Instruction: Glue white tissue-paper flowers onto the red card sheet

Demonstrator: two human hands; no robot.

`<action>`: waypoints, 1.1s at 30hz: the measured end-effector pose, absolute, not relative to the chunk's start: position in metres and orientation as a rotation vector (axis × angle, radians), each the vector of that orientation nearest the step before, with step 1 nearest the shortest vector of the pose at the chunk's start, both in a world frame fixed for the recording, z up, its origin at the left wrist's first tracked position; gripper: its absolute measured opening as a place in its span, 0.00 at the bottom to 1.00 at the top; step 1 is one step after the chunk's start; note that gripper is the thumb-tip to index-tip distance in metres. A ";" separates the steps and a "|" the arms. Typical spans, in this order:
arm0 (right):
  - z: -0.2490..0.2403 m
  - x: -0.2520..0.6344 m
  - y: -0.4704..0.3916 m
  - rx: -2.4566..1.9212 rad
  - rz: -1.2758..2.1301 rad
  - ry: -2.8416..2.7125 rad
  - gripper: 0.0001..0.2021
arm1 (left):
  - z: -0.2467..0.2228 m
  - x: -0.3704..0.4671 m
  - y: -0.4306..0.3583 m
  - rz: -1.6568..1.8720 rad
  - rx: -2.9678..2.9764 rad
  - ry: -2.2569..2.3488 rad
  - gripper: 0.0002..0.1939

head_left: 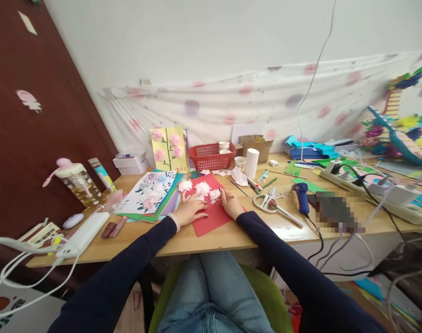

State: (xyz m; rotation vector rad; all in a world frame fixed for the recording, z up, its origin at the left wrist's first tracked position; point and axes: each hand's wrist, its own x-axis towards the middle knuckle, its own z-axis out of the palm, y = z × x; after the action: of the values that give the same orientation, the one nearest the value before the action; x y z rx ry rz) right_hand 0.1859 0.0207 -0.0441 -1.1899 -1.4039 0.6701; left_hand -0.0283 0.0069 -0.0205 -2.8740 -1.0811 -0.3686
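Observation:
A sheet of red paper (211, 224) lies in front of me, with three white-pink tissue paper flowers along its upper part: a left one (185, 185), a middle one (202, 188) and a right one (215, 195). My left hand (189, 211) rests flat on the red sheet's left side, fingers spread, fingertips by the left and middle flowers. At the right flower's edge, my right hand (232, 204) has its fingers drawn together. Something thin and brownish shows at those fingers, too small to name.
Left of the red sheet lies a stack of coloured papers under a flower picture (148, 192). Behind stand a yellow flower card (168, 150), a red basket (211, 159) and a white paper roll (252, 163). To the right are scissors (269, 201), a blue glue gun (302, 199) and cables.

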 end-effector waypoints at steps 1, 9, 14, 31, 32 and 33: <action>-0.045 0.185 0.021 -1.201 0.697 -1.403 0.17 | -0.020 -0.028 0.007 -0.367 -2.871 -1.081 0.15; -0.042 0.192 0.014 -1.242 0.726 -1.295 0.30 | -0.026 -0.028 0.002 -0.417 -2.831 -1.167 0.17; -0.041 0.191 0.010 -1.229 0.676 -1.385 0.29 | -0.038 -0.028 0.003 -0.471 -2.803 -1.256 0.16; -0.044 0.188 0.010 -1.327 0.329 -1.797 0.23 | -0.043 -0.028 0.004 -0.524 -2.792 -1.275 0.14; -0.044 0.188 0.010 -1.332 0.315 -1.806 0.23 | -0.043 -0.028 0.004 -0.526 -2.792 -1.274 0.14; -0.044 0.187 0.010 -1.339 0.302 -1.814 0.22 | -0.043 -0.028 0.004 -0.528 -2.791 -1.272 0.14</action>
State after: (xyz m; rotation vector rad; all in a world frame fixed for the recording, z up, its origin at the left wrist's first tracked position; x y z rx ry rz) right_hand 0.1875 0.0102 -0.0440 -1.3391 -1.8143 0.3021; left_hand -0.0280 0.0039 -0.0433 -2.7912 -1.2724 -0.5275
